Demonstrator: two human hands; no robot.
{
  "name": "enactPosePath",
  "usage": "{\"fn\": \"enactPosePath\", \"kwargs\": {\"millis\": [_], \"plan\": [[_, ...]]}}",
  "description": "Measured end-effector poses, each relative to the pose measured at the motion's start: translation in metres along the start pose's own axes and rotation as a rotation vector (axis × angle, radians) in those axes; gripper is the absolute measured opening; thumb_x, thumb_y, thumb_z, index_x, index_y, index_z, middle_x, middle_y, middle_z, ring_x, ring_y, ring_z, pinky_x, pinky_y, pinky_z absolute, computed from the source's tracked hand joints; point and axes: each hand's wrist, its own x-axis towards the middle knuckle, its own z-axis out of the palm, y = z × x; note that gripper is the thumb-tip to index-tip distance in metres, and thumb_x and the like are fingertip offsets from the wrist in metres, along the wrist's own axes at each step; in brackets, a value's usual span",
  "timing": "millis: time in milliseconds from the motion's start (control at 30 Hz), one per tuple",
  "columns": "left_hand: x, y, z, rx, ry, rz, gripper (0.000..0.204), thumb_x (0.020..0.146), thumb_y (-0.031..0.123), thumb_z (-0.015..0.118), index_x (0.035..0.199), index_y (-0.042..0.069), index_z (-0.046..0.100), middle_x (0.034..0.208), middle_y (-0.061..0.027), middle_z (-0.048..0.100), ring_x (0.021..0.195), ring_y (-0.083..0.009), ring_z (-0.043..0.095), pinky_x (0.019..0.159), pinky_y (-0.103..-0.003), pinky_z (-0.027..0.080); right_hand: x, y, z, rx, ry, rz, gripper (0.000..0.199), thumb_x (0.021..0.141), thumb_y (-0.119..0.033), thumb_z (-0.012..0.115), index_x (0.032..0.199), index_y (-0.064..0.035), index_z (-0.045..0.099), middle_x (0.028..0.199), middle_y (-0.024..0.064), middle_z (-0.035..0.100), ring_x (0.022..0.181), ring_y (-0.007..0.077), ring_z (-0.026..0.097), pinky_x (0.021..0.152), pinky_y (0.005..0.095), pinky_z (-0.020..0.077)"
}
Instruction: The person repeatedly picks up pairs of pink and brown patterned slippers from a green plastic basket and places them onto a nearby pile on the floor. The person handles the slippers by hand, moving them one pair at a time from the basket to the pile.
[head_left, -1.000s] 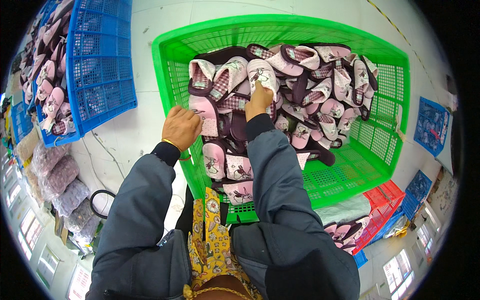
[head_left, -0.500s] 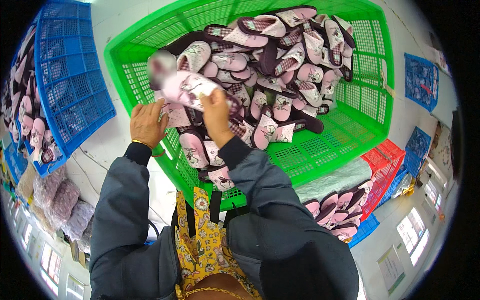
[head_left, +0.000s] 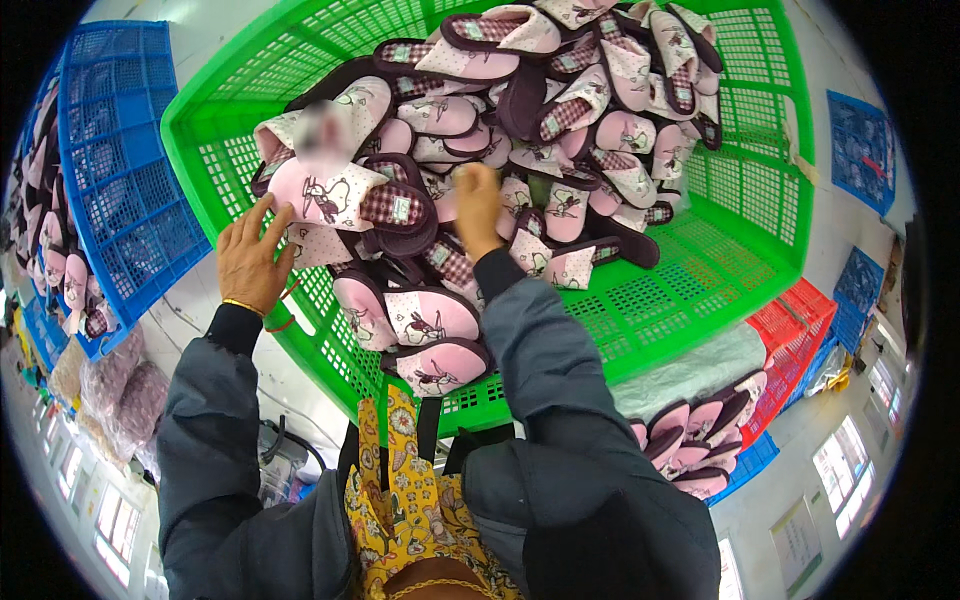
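Note:
A heap of pink slippers with dark brown soles and checked insoles (head_left: pixel 440 320) lies in a large green plastic basket (head_left: pixel 640 330). At the basket's left side, my left hand (head_left: pixel 252 258) has its fingers stretched out, the tips against the toe of a printed pink slipper (head_left: pixel 320 195). That slipper lies on top of others, its checked insole facing up. Over the middle of the heap is my right hand (head_left: pixel 478 210), fingers bent and partly hidden from view. Whether it pinches anything is not visible.
A blue crate (head_left: pixel 125 150) stands to the left, with more slippers beyond it. At the right, pink slippers (head_left: pixel 700 430) stand in rows beside a red crate (head_left: pixel 790 345). Further blue crates (head_left: pixel 860 150) are at the far right. Clear plastic bags (head_left: pixel 125 390) lie at lower left.
My right hand has let go of the printed slipper and moved right over the heap. That slipper now rests on the pile at the left. My left hand has shifted slightly left.

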Motion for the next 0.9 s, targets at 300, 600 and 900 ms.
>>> {"fn": "enactPosePath", "kwargs": {"millis": [300, 600, 900], "plan": [[0.006, -0.002, 0.005, 0.054, -0.086, 0.005, 0.055, 0.077, 0.02, 0.069, 0.13, 0.019, 0.053, 0.135, -0.0066, 0.049, 0.114, -0.0269, 0.052, 0.097, -0.04, 0.036, 0.129, 0.184, 0.022, -0.854, -0.398, -0.178, 0.042, 0.081, -0.016, 0.054, 0.122, -0.0081, 0.057, 0.126, 0.019, 0.054, 0.111, 0.0365, 0.053, 0.096, 0.0427, 0.043], [0.011, 0.001, 0.007, 0.084, -0.097, 0.004, 0.051, 0.077, 0.019, 0.068, 0.127, 0.016, 0.055, 0.133, -0.0079, 0.051, 0.111, -0.0275, 0.053, 0.096, -0.038, 0.037, 0.149, 0.222, 0.052, -0.681, -0.46, 0.02, 0.049, 0.08, -0.014, 0.058, 0.126, -0.0035, 0.05, 0.128, 0.0216, 0.051, 0.115, 0.0376, 0.051, 0.097, 0.0438, 0.0414], [0.006, 0.003, 0.003, 0.066, -0.095, -0.025, 0.049, 0.078, 0.018, 0.068, 0.126, 0.017, 0.056, 0.133, -0.0074, 0.052, 0.111, -0.0273, 0.053, 0.096, -0.038, 0.038, 0.116, 0.167, 0.045, 0.815, -0.461, 0.81, 0.039, 0.08, -0.009, 0.066, 0.118, -0.0094, 0.056, 0.111, 0.003, 0.059, 0.102, 0.0212, 0.055, 0.08, 0.0285, 0.0474]]}}
